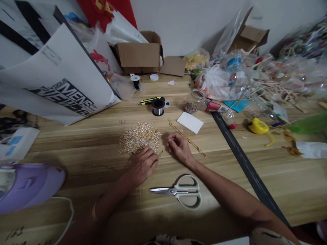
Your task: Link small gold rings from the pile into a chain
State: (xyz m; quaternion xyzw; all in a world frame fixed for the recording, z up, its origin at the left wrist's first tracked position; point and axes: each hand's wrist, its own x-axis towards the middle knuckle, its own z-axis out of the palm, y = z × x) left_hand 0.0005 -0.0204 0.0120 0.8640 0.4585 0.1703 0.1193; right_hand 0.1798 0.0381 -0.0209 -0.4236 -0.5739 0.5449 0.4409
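A pile of small clear and gold beads (139,137) lies on the wooden table. My left hand (145,163) rests at its near edge, fingers curled down; whatever they grip is hidden. A short bit of gold beaded chain (161,153) shows beside its fingertips. To the right, my right hand (178,146) is closed in a pinch, with a thin gold-coloured piece sticking out at the fingertips, too small to name. Just beyond this hand lies a gold beaded chain (188,139). Scissors (187,192) with pale handles lie slightly apart, in front of both hands.
Behind the beads are a wire spool (158,108), a yellow-black cutter knife (146,100) and a white card (190,122). A paper bag (76,78) and a purple appliance (33,187) stand left. Right are a tape measure (258,126), a jar (195,98) and plastic clutter.
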